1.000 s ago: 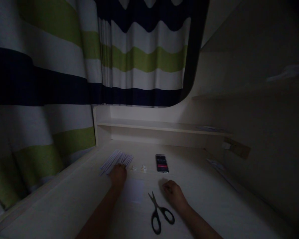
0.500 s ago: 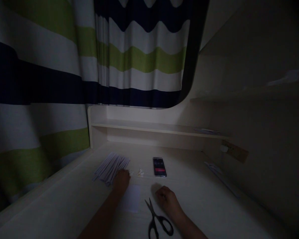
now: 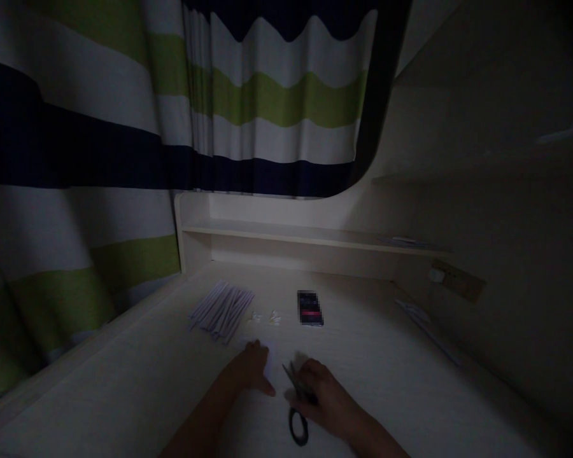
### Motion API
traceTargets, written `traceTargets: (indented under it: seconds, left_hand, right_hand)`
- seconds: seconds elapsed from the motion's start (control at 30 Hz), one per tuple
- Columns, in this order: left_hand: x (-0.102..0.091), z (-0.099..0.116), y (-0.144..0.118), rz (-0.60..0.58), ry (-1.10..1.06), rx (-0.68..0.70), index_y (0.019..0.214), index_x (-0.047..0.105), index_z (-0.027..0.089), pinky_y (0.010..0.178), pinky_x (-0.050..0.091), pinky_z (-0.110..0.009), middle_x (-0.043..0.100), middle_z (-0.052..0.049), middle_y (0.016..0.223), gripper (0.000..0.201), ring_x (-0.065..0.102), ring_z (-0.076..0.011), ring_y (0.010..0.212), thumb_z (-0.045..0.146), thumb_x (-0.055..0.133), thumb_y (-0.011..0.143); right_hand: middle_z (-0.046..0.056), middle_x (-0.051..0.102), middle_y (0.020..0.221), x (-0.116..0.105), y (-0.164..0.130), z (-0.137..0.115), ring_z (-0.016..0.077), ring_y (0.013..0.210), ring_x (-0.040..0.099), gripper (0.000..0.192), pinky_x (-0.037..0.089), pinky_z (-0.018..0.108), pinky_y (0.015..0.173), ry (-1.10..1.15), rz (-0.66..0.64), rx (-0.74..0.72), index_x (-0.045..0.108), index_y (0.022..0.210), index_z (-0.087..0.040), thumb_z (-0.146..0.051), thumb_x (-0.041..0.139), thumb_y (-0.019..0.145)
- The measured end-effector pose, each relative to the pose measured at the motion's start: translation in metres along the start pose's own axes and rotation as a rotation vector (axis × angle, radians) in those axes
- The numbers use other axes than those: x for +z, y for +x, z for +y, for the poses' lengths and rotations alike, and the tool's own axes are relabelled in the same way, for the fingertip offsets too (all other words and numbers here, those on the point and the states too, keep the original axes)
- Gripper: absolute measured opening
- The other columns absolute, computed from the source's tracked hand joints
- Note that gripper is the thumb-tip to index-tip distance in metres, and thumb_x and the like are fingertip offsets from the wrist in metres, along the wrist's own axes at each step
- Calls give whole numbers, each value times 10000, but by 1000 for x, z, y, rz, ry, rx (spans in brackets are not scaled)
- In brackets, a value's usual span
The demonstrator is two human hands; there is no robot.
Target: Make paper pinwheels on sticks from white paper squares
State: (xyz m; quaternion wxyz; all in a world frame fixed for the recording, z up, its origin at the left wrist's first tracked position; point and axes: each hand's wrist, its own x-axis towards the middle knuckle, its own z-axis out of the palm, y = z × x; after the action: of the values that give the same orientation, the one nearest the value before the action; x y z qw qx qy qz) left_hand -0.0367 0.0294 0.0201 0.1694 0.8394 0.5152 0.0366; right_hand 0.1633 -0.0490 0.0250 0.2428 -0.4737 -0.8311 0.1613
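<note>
Right hand [image 3: 322, 397]: the fingers are curled over the upper handle of the scissors [image 3: 298, 407]. The grip looks closed, but blur and dim light hide whether a finger passes through a loop.
Scissors: they lie on or just above the desk [image 3: 410, 394]. One black loop shows at 6 o'clock of the right hand, and the blade tips point toward 11 o'clock. Whether the blades are parted cannot be told.
Left hand [image 3: 253, 372]: it lies palm down with the fingers loosely spread, nothing gripped, pressing a pale paper sheet [image 3: 268, 359] whose edge shows at its 1 o'clock.
Paper sheet: it lies flat on the desk between the two hands, mostly covered; no cut can be seen in it.
Paper strips [image 3: 222, 306]: a fanned bundle lies at 11 o'clock of the left hand, well apart and untouched.
Small white bits [image 3: 263, 317]: two little clusters lie just at 3 o'clock of the strips.
Phone [image 3: 309, 308]: a dark slab lies at 12 o'clock of the right hand, apart from it.
Progress: judging from the layout, a batch of strips is finished and set aside; the sheet is held and the scissors are taken up, with cutting of this sheet apparently not yet begun.
</note>
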Motion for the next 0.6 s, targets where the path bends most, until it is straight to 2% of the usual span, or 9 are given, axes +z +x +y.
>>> traceTargets:
  seconds: [0.13, 0.3, 0.6]
  left_hand:
    - [3, -2, -3, 3, -16, -16, 1067, 517, 93, 939, 280, -389, 435, -203, 1249, 625, 346, -323, 1179, 360, 654, 518]
    - [4, -1, -5, 14, -7, 8, 1014, 552, 141, 920, 307, -379, 511, -143, 1195, 521, 387, -309, 1153, 344, 627, 539]
    - [-3, 10, -13, 44, -10, 48, 984, 572, 122, 785, 403, -357, 614, -148, 1007, 394, 551, -293, 939, 237, 500, 615]
  right_hand:
    - [82, 527, 929, 1, -3, 3, 213, 888, 490, 203, 381, 304, 793, -21, -3, -36, 596, 872, -168, -297, 571, 717]
    - [93, 536, 952, 3, -2, 0, 226, 904, 496, 207, 389, 321, 804, -14, 14, -65, 604, 895, -176, -305, 539, 747]
    - [98, 539, 1063, 12, 3, -8, 213, 1022, 467, 279, 362, 304, 905, 13, 26, -95, 571, 1034, -163, -264, 493, 785]
